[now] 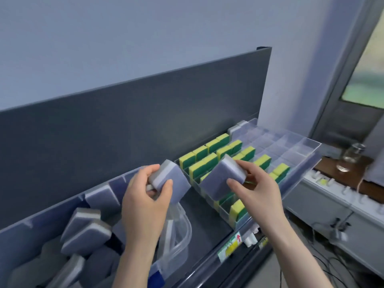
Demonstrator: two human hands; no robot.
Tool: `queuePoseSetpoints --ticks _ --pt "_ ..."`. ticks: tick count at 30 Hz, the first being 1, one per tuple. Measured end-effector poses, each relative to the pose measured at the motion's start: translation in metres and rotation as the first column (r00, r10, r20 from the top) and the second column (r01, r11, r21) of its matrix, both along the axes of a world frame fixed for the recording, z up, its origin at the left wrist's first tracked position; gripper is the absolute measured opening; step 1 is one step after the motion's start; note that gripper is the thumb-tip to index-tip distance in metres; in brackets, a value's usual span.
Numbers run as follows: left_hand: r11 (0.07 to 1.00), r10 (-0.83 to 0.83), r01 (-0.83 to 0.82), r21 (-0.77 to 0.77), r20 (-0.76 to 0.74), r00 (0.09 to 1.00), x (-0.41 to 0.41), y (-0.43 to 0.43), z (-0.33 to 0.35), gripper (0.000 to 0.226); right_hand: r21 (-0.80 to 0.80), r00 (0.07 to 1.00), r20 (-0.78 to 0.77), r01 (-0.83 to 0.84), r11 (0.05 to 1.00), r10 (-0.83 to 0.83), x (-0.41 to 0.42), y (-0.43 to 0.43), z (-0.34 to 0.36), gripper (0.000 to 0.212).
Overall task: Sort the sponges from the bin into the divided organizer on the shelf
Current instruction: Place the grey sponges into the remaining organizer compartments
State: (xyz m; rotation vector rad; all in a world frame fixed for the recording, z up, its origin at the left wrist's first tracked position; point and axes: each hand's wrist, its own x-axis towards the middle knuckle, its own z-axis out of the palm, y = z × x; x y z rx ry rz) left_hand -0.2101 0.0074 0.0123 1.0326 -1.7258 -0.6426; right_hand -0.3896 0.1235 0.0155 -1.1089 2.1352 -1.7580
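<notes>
Mid-transfer: right hand [252,185] pinches a grey sponge [223,176] just above the organizer [299,173], over its near yellow-green rows. Left hand [145,196] grips a second grey sponge [169,179] left of the organizer, above the bin [12,242]. Next, likely: find a free cell, lower it edge-on.

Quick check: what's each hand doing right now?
Left hand: closed on a grey sponge.
Right hand: closed on another grey sponge, above the organizer.

The clear glossy plastic divided organizer [291,146] holds matt yellow-and-green foam sponges [202,165]; the grey block sponges [220,179] look smooth, matt.
</notes>
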Motion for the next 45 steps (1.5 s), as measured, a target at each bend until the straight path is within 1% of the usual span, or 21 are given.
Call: queuePoseSetpoints --ticks 7,10,14,19,23,28,33,37,41,45 --pt "0.999 -0.047 0.047 -0.026 0.013 0.999 -0.092 0.048 0.003 0.033 0.010 0.999 0.018 0.047 0.999 -0.047 -0.084 0.053 -0.002 0.039" --pt "0.997 -0.061 0.061 -0.048 -0.001 0.998 -0.126 0.067 0.003 0.037 0.002 0.997 0.008 0.071 0.997 -0.071 -0.119 0.075 -0.003 0.038" --pt "0.997 -0.066 0.066 -0.046 0.000 0.998 -0.167 0.088 -0.001 0.034 0.020 0.998 -0.010 0.062 0.998 -0.062 -0.159 0.100 -0.006 0.037" --pt "0.995 -0.075 0.079 -0.059 0.070 0.995 -0.202 0.108 -0.008 0.031 0.017 0.998 0.025 0.062 0.998 -0.062 -0.194 0.117 -0.015 0.038" --pt "0.995 -0.083 0.090 -0.053 0.108 0.991 -0.224 0.108 -0.010 0.032 0.005 0.995 0.078 0.069 0.998 -0.069 -0.216 0.119 -0.024 0.040" --pt "0.995 -0.065 0.074 -0.068 0.134 0.989 -0.253 0.089 -0.010 0.030 0.002 0.989 0.108 0.103 0.995 -0.103 -0.243 0.108 -0.035 0.039" --pt "0.997 -0.041 0.048 -0.053 0.137 0.990 -0.290 0.053 -0.004 0.033 0.005 0.988 0.093 0.121 0.993 -0.121 -0.281 0.075 -0.033 0.039" --pt "0.999 -0.007 0.015 -0.044 0.189 0.982 -0.319 0.012 0.005 0.039 0.009 0.994 0.090 0.065 0.998 -0.065 -0.313 0.028 -0.019 0.039" --pt "0.999 0.005 0.004 -0.039 0.247 0.969 -0.340 -0.025 0.010 0.033 0.019 0.997 0.059 0.039 0.999 -0.040 -0.341 -0.009 -0.016 0.038" --pt "0.999 -0.016 0.027 -0.037 0.276 0.961 -0.356 -0.053 0.011 0.031 0.015 0.998 0.059 0.031 0.999 -0.032 -0.360 -0.034 -0.021 0.037"
